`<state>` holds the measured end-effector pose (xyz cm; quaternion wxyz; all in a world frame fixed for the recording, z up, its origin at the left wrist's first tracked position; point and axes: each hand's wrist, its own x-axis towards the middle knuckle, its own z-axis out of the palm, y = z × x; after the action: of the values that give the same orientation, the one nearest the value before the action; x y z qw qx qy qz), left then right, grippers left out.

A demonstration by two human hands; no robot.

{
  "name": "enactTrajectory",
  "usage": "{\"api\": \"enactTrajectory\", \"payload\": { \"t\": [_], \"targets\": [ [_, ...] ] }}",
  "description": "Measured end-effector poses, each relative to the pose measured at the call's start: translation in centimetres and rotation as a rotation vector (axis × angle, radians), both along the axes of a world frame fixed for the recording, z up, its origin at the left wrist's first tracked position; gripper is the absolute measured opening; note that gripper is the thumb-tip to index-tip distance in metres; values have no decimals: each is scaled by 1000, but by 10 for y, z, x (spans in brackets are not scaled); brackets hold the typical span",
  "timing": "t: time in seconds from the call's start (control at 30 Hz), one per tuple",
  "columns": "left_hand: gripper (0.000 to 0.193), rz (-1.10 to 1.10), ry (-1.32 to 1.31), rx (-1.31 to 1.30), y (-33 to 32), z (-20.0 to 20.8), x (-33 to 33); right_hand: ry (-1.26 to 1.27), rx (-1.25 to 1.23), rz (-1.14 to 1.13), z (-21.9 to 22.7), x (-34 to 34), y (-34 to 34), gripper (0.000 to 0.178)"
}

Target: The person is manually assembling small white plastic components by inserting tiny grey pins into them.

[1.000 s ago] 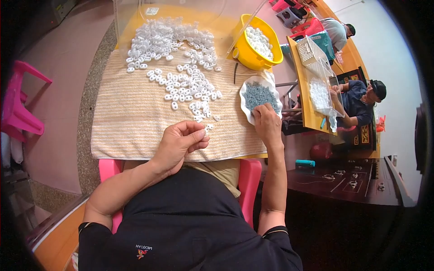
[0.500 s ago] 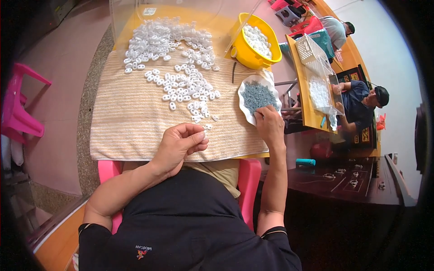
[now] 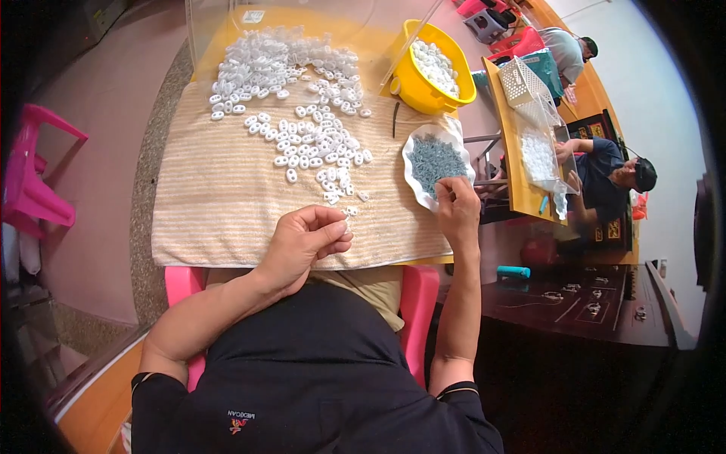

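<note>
My left hand point(image 3: 302, 240) is pinched closed near the towel's front edge. A bit of something white shows at its fingertips, but most of it is hidden. Just beyond those fingertips, small white oval pieces with two holes point(image 3: 351, 211) lie on the striped towel point(image 3: 204, 189). More of the same white pieces point(image 3: 318, 140) spread away from me into a larger heap point(image 3: 261, 64). On the right, my right hand point(image 3: 458, 212) is pinched over the near rim of a white scalloped dish point(image 3: 412, 180). Small grey screw-like pieces point(image 3: 435, 160) fill the dish. Whatever the right fingertips hold is too small to make out.
A yellow tub point(image 3: 412, 83) of white pieces stands beyond the dish. A thin dark strip point(image 3: 395, 119) lies between them. Clear panels point(image 3: 318, 15) rise behind the heap. At right, a person point(image 3: 605, 170) works at another table point(image 3: 522, 181); a pink stool point(image 3: 41, 174) stands left.
My right hand has lifted its fingertips out of the grey pieces and drawn back to the dish's near rim. The left hand keeps its pinch in nearly the same place.
</note>
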<state>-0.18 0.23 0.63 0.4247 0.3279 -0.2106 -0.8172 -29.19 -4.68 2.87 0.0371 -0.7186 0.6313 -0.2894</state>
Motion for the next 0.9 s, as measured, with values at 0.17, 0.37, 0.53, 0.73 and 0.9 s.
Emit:
{"api": "enactTrajectory", "payload": {
  "t": [0.17,0.37,0.53,0.73,0.9],
  "targets": [
    [11,0,-21,8,1,-2,0,-78,-39,3,-2,10,4,8],
    [11,-8,-23,17,-1,-1,-1,-423,83,48,-5,41,23,8],
    [12,-10,-22,41,-3,-1,0,-1022,522,235,-11,91,44,8],
    [14,-4,13,42,-4,-2,1,-1106,502,291,-27,106,45,7],
    [15,-10,18,31,-4,-7,1,-1109,536,262,-33,106,45,5]
  ]
}}
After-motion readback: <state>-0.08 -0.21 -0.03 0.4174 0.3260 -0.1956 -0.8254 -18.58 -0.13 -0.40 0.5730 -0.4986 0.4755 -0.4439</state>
